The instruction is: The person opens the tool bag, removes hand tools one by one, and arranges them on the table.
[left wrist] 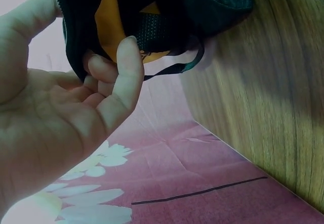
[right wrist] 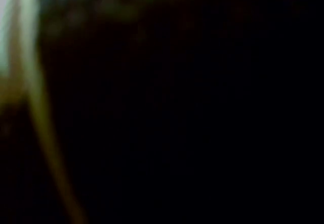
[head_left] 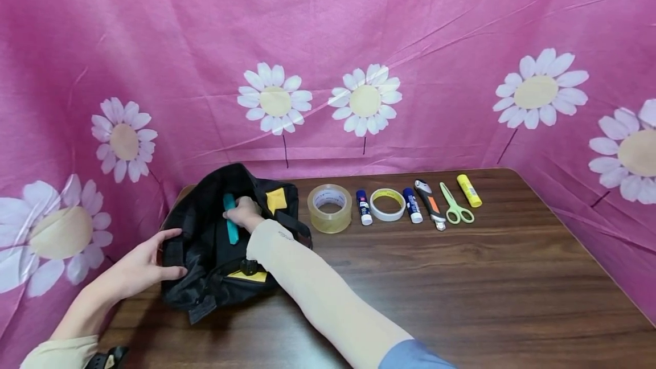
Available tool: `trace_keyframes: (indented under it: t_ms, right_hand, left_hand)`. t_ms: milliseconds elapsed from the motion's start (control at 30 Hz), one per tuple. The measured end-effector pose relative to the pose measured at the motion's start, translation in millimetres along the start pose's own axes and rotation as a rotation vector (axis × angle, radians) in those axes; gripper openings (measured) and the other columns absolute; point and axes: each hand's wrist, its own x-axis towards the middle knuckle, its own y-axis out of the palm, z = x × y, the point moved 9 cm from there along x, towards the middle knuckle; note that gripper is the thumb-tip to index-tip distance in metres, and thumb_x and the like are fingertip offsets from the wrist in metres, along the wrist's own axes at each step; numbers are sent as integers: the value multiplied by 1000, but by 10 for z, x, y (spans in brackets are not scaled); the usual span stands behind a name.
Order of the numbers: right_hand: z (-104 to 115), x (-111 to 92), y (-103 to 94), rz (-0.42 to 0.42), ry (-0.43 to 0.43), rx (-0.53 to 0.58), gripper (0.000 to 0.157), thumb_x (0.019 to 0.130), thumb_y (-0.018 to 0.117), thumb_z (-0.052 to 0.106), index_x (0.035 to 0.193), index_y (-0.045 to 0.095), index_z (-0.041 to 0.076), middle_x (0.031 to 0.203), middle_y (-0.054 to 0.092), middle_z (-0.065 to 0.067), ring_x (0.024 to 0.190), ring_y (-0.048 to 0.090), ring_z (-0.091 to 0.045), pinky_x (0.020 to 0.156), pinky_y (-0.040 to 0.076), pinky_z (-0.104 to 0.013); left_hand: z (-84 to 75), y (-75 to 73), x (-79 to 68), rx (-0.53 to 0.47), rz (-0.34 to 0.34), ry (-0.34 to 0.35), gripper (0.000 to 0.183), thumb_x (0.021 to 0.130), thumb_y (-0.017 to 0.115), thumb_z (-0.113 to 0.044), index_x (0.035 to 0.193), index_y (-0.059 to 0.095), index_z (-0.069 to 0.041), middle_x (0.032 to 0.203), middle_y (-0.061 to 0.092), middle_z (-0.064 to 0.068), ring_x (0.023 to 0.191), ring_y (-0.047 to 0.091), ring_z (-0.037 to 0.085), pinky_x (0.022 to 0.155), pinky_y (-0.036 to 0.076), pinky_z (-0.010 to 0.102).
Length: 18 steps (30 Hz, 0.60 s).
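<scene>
A black bag (head_left: 205, 221) with yellow patches stands at the left of the table, its mouth open toward me. My left hand (head_left: 138, 266) grips the near left rim, thumb and fingers spread along it. In the left wrist view, some fingers of that hand (left wrist: 76, 102) curl behind the bag's zippered edge (left wrist: 76, 37). Inside the bag mouth, my right hand (head_left: 246, 212) holds a long, flat teal object (head_left: 233, 232) of unclear kind, pinched near its middle. Darkness fills most of the right wrist view, hiding the fingers there.
Along the back of the wooden table (head_left: 487, 278) runs a row: clear packing tape (head_left: 330, 224), a glue stick (head_left: 364, 206), a narrower tape roll (head_left: 387, 215), another glue stick (head_left: 412, 205), a utility knife (head_left: 429, 203), green scissors (head_left: 454, 206) and a yellow glue stick (head_left: 468, 191). Pink cloth (head_left: 435, 27) hangs around.
</scene>
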Motion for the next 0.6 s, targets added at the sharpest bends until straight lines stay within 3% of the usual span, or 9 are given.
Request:
trace_keyframes:
  t_ms: [133, 233, 333, 600]
  right_hand:
    - [-56, -32, 5, 69, 56, 170, 32, 93, 76, 18, 72, 53, 8, 59, 42, -2, 52, 42, -18, 53, 38, -30]
    - [-65, -119, 36, 160, 100, 284, 14, 96, 71, 13, 93, 60, 5, 71, 51, -5, 61, 54, -21, 61, 51, -36]
    - [-32, -224, 78, 267, 111, 321, 11, 97, 69, 10, 104, 62, 6, 83, 60, -9, 75, 67, -29, 72, 58, -48]
    - [202, -377, -48, 412, 58, 389, 11, 95, 72, 10, 94, 61, 7, 84, 62, -8, 86, 70, -35, 78, 58, -49]
  left_hand:
    - [3, 18, 29, 14, 10, -14, 86, 88, 79, -21, 150, 28, 8, 66, 30, -2, 58, 38, 14, 59, 35, 30]
    - [2, 28, 37, 33, 19, -19, 86, 88, 79, -23, 151, 28, 9, 70, 34, 1, 65, 42, 17, 65, 38, 29]
    - [-23, 31, 44, 67, 12, 1, 86, 88, 80, -23, 150, 30, 9, 83, 45, 6, 82, 47, 21, 71, 39, 28]
    - [-52, 24, 56, 79, -2, 29, 86, 86, 81, -23, 149, 31, 9, 87, 47, 6, 84, 46, 22, 71, 40, 27]
